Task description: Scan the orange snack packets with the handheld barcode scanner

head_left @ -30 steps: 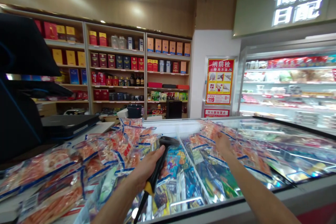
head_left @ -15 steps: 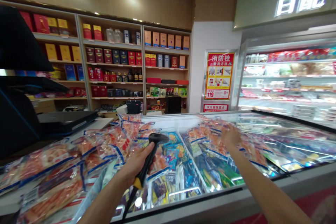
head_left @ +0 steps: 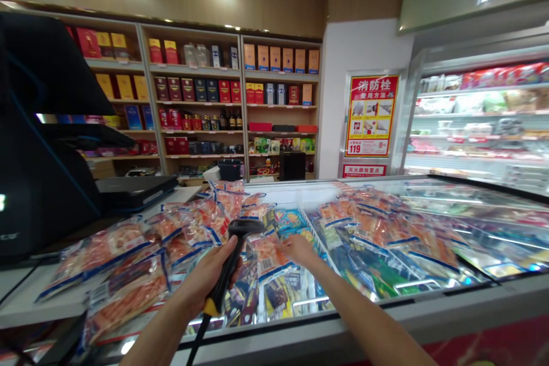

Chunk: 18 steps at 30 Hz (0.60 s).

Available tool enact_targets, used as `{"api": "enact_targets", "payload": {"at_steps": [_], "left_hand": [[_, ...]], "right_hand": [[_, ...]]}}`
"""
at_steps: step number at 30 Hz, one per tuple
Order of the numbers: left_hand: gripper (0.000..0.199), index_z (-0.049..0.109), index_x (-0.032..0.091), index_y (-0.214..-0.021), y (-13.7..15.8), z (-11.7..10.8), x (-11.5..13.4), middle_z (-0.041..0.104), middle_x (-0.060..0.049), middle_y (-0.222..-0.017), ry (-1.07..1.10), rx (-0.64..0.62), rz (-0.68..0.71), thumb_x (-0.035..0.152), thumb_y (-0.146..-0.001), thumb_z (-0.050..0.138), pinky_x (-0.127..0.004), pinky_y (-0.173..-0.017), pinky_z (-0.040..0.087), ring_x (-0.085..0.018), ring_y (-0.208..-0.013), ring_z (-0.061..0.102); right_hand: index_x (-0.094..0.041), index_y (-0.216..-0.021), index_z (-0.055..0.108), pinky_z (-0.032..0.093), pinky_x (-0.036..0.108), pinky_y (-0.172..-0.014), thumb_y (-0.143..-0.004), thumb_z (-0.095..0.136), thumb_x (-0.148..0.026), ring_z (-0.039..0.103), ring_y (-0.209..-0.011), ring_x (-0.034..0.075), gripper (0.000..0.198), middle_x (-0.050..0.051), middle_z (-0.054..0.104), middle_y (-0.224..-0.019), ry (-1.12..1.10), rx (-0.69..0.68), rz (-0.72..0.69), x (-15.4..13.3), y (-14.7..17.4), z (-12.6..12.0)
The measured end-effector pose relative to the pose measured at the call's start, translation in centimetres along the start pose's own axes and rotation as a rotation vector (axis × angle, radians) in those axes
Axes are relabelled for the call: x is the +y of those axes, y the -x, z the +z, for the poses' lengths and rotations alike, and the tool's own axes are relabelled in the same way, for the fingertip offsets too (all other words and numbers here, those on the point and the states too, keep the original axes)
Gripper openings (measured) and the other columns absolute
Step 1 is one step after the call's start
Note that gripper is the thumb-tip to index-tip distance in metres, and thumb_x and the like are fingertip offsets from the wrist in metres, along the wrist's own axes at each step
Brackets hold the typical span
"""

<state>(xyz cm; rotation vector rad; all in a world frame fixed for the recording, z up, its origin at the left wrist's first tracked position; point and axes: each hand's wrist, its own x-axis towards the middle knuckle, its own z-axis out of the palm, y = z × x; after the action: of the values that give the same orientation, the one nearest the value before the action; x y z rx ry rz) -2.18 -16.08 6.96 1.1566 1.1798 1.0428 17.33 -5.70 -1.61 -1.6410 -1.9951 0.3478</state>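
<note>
**Right hand moved from the right pile to a packet near the scanner**

Since the previous frame, the right hand has crossed leftward from the right pile, and the scanner has shifted slightly left; the packet itself lies much where it was. It is a clear, blue-edged bag of reddish contents, placed over the freezer, apparently on its glass top, just to the right of the scanner's handle and below its head. A striped label faces upward. The fingertips of the right hand meet the packet's right edge; whether they pinch it or merely rest against it cannot be told. The left hand is wrapped around the scanner's handle, with the thumb along its upper side. Similar bags form the left pile, which spreads from the table toward the freezer.

Possible faults, as judged from this arrangement: the packet's slick film, met only at its edge, could slide out of the fingers or skid across the glass. Wrinkles and overhead glare might obscure the label. With both hands so close together, the scanner's head could knock the packet aside. Its cable, hanging past the freezer's front rim, could snag there if the left hand is pulled sharply away.
</note>
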Motion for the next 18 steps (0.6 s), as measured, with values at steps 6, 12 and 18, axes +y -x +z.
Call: {"api": "enact_targets", "payload": {"at_steps": [6, 12, 18], "left_hand": [[0.045, 0.049, 0.014, -0.057, 0.7, 0.3, 0.2, 0.050, 0.001, -0.043, 0.015, 0.041, 0.004, 0.059, -0.061, 0.047, -0.018, -0.035, 0.034, -0.007, -0.036, 0.042], [0.039, 0.048, 0.015, -0.061, 0.9, 1.1, 0.6, 0.053, 0.001, -0.052, 0.039, 0.013, 0.018, 0.054, -0.064, 0.049, -0.018, -0.036, 0.034, -0.006, -0.038, 0.044], [0.039, 0.050, 0.014, -0.064, 0.7, 1.2, 0.5, 0.054, 0.000, -0.053, 0.020, -0.011, 0.014, 0.053, -0.064, 0.048, -0.018, -0.036, 0.034, -0.007, -0.039, 0.043]], "right_hand": [[-0.016, -0.072, 0.064, 0.036, 0.019, -0.058, -0.070, 0.045, -0.023, 0.058, -0.068, 0.013, 0.020, 0.003, 0.066, -0.073, -0.137, 0.153, 0.047, 0.4, -1.2, -2.0], [-0.018, -0.059, 0.063, 0.035, 0.022, -0.055, -0.071, 0.043, -0.042, 0.057, -0.064, 0.016, 0.033, 0.003, 0.063, -0.061, 0.022, 0.136, 0.028, 1.8, -0.4, -4.0], [-0.019, -0.053, 0.062, 0.032, 0.022, -0.048, -0.068, 0.048, -0.032, 0.054, -0.055, 0.014, 0.025, 0.003, 0.062, -0.055, 0.031, 0.014, -0.034, 0.1, 0.7, -0.7]]}}
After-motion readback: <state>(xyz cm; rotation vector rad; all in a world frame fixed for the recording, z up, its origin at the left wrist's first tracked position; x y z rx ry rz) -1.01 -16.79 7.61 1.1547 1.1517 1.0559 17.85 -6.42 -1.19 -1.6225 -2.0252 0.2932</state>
